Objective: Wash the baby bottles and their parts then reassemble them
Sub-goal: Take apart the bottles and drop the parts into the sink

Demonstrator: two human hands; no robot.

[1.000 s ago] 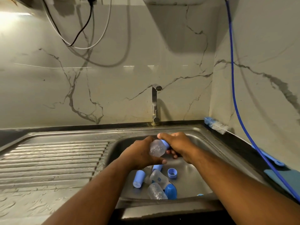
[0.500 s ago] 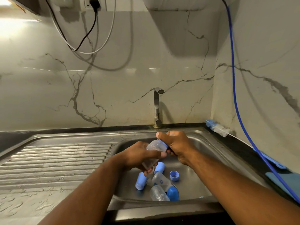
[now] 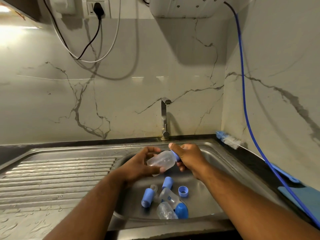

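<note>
Entry: held bottle (image 3: 161, 160), clear, lying tilted over the sink (image 3: 223, 163), just in front of the tap (image 3: 164, 118).

- Left hand (image 3: 143, 163) is curling round its body.
- Right hand (image 3: 187, 157) is gripping the blue collar (image 3: 177, 155) at its neck, thumb on top; probably unscrewing it.
- Other bottles (image 3: 168, 196), blue caps (image 3: 147, 197) and a loose blue ring (image 3: 183, 191) are lying on the basin floor, further in front of the tap.
- Bottle brush (image 3: 228, 140) is lying right of the tap.

Progress: dismantling appears to be under way. No water is showing, so washing and reassembly are judged outstanding.
</note>
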